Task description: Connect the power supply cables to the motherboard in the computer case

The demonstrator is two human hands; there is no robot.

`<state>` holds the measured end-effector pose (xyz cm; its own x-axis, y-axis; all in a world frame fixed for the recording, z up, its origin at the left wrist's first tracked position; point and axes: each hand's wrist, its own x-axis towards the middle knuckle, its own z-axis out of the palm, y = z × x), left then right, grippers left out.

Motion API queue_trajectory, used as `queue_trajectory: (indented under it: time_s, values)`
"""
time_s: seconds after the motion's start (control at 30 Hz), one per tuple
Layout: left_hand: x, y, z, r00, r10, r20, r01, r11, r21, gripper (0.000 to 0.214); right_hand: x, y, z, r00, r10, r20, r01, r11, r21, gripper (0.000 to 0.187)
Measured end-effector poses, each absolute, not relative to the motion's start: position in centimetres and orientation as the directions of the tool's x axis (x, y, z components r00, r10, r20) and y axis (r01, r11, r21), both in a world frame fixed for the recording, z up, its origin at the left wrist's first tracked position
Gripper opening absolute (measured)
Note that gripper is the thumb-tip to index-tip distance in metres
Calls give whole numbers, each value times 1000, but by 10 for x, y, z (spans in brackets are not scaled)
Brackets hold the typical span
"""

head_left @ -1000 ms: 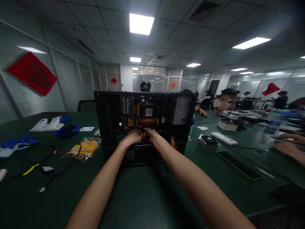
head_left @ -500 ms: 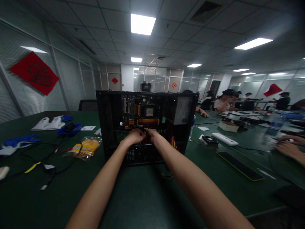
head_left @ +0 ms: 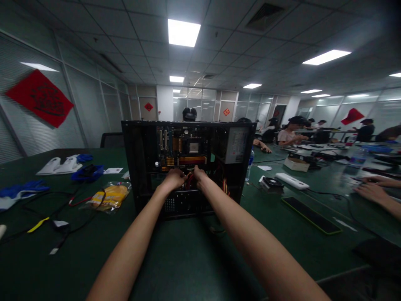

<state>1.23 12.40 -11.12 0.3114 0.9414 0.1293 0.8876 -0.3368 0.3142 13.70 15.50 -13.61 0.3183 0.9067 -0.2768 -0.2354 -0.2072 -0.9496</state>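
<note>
Green tabletop [head_left: 188, 255] nearest, 2 bare forearms stretched forward over it. Front left: a black cable with a yellow tag [head_left: 38, 225] lying loose. Front right: a flat black strip [head_left: 311, 215] with a yellow-green edge. Midway, a black computer case [head_left: 200, 200] stands upright on the table, open side toward the wearer, both hands inside its lower middle. Left hand [head_left: 173, 180]: fingers bunched together, tips at a bundle of red and yellow wires [head_left: 190, 179] — cannot tell whether they pinch it. Right hand [head_left: 200, 177]: just across the wires, a fingertip pointing up, the other fingers hidden; grip cannot be told. Behind and above the hands, the motherboard [head_left: 181, 146]; power supply [head_left: 234, 144] at the case's upper right. Left of the case, a clear bag with yellow contents [head_left: 109, 197], then a blue tray [head_left: 95, 172]. To the right, a small fan [head_left: 271, 184] beside a white bar [head_left: 292, 181]; beyond them, an open carton [head_left: 296, 164]. Farther off — seated people in dark headgear, glass partitions [head_left: 194, 100], red diamond hangings.
</note>
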Motion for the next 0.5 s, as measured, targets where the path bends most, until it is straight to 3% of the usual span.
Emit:
queue_trajectory:
  time_s: [0.23, 0.5]
  values:
    - [12, 127, -113, 306, 942, 136, 890, -334, 312, 28, 135, 155, -136, 380, 895, -233, -273, -132, -953, 13]
    - [13, 131, -118, 305, 943, 130, 888, -331, 320, 27, 135, 162, -141, 257, 935, -246, -193, -200, -961, 25]
